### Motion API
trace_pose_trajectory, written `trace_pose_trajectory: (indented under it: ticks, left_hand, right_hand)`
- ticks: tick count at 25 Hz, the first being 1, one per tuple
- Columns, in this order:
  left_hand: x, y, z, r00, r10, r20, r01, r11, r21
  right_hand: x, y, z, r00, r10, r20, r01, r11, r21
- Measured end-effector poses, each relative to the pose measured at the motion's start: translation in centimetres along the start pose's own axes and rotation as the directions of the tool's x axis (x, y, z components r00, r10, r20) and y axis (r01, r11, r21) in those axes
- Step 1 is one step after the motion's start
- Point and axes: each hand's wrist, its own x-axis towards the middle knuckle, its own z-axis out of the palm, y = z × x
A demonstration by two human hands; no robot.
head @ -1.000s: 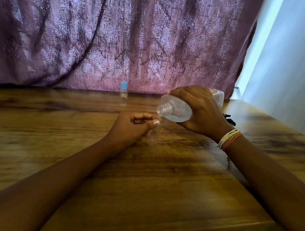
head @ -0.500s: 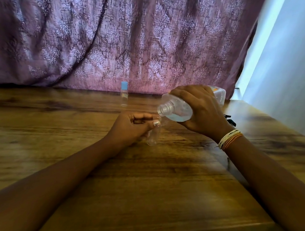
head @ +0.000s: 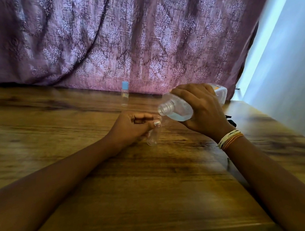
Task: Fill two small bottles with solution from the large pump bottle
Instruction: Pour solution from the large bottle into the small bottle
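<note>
My right hand (head: 202,109) grips the large clear bottle (head: 177,107), tipped on its side with its open threaded neck pointing left; pale blue liquid pools in its lower part and no pump is on it. My left hand (head: 130,127) pinches a small clear bottle (head: 154,136) near its top, tilted, with its open mouth just below the large bottle's neck. A second small bottle (head: 124,95) with a light blue cap stands upright at the back of the wooden table (head: 155,181), near the curtain.
A purple patterned curtain (head: 138,31) hangs behind the table's far edge. A pale wall (head: 293,61) runs along the right side. A small black object (head: 231,120) lies partly hidden behind my right wrist. The table's front edge is close to me.
Almost nothing has moved. The large bottle has shifted a touch upward in my right hand; my left hand holds the small bottle in the same place.
</note>
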Motion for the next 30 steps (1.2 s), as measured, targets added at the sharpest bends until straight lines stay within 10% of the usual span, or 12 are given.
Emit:
trace_pose_trajectory:
  ticks: [30]
  left_hand:
    - [0.48, -0.83, -0.36, 0.999, 0.031, 0.026, -0.030, 0.999, -0.016]
  right_hand:
    - [0.10, 0.13, 0.10, 0.998, -0.024, -0.061, 0.022, 0.999, -0.037]
